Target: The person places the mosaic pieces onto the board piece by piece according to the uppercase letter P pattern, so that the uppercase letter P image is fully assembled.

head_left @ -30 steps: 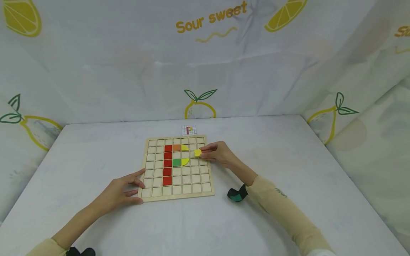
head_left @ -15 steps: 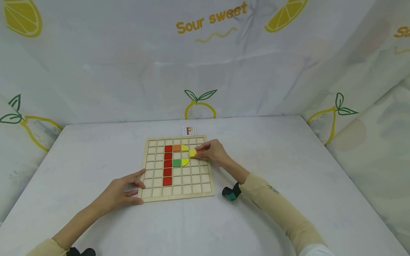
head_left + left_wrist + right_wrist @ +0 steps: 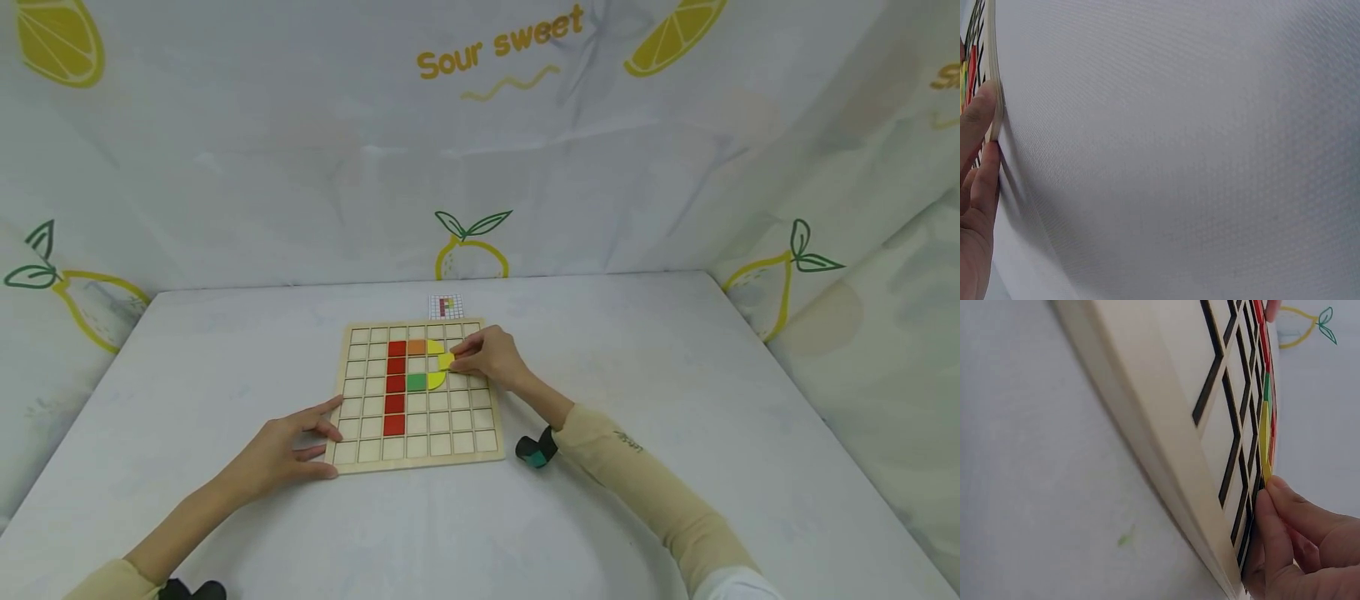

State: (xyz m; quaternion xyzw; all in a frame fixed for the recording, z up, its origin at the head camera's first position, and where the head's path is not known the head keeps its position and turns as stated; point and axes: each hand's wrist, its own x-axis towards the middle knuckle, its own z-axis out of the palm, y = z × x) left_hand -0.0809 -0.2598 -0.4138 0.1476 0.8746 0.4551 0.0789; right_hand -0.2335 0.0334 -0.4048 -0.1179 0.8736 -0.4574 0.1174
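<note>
A wooden grid board point(image 3: 416, 447) lies on the white table. My right hand point(image 3: 491, 358) pinches a yellow square tile point(image 3: 446, 362) between thumb and fingertips, low over the board at the right of two yellow quarter-round tiles point(image 3: 436, 381). Red square tiles point(image 3: 395, 384) form a column in the grid. An orange tile point(image 3: 416, 347) and a green tile point(image 3: 416, 382) sit to the right of that column. My left hand point(image 3: 281, 450) rests its spread fingers and thumb against the board's left edge. Seen from the right wrist, the fingertips are close over the grid.
Just beyond the board lies a small printed card point(image 3: 446, 307) showing a coloured grid pattern. A white cloth point(image 3: 300, 167) with lemon prints hangs behind the table. Black straps point(image 3: 537, 448) hang at both wrists.
My right hand has carried the yellow square tile leftward over the board, up to the quarter-round tiles. The left hand stays at the board's edge.
</note>
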